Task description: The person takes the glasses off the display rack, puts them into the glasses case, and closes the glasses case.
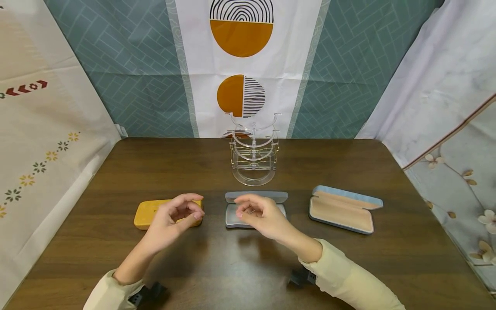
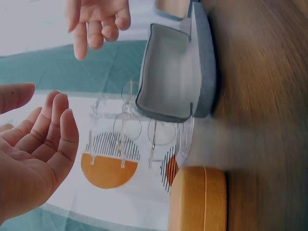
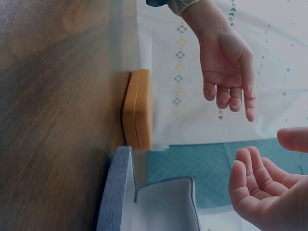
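Above the table, my left hand [image 1: 172, 221] hovers by the closed yellow glasses case [image 1: 149, 214], its fingers loosely curved with nothing between them. My right hand [image 1: 265, 215] is over the grey glasses case [image 1: 234, 218], which lies with its lid up and partly hidden by the hand. A gap between right thumb and fingers shows in the right wrist view, and the right hand [image 3: 269, 190] holds nothing. In the left wrist view the grey case's pale lining [image 2: 168, 72] is bare. Further right lies a blue glasses case [image 1: 342, 211], lid raised, with a beige inside.
A clear tiered display stand [image 1: 253, 172] stands behind the grey case. Thin-rimmed glasses [image 2: 127, 127] rest on it. The brown wooden table [image 1: 174, 159] meets a patterned cloth backdrop [image 1: 147, 86] at its far edge, and cloths hang at both sides.
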Available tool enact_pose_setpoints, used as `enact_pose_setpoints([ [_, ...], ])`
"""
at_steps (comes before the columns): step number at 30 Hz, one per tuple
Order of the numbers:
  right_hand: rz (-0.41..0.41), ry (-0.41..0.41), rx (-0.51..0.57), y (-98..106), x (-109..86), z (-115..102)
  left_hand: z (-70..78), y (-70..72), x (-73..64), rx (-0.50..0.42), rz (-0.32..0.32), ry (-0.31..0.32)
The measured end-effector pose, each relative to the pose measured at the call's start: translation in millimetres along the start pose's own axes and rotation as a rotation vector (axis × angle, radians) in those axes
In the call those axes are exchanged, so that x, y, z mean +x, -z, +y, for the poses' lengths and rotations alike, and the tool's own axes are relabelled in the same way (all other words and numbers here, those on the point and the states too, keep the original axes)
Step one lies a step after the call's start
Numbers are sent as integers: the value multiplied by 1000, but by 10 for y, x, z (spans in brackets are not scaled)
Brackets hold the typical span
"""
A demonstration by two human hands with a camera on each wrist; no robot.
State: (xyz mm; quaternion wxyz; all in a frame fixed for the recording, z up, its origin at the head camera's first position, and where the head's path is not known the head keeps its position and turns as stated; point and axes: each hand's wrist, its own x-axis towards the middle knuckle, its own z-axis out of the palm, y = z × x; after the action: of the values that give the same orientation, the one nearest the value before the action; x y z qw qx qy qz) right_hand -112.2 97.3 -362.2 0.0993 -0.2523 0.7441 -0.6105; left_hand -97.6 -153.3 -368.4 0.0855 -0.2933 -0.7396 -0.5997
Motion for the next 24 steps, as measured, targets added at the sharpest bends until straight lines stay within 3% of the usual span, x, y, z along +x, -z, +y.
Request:
enact_pose_setpoints([
  [24,73,-57,-49,439,-144,102,-86,-256,221,37,-62,14],
])
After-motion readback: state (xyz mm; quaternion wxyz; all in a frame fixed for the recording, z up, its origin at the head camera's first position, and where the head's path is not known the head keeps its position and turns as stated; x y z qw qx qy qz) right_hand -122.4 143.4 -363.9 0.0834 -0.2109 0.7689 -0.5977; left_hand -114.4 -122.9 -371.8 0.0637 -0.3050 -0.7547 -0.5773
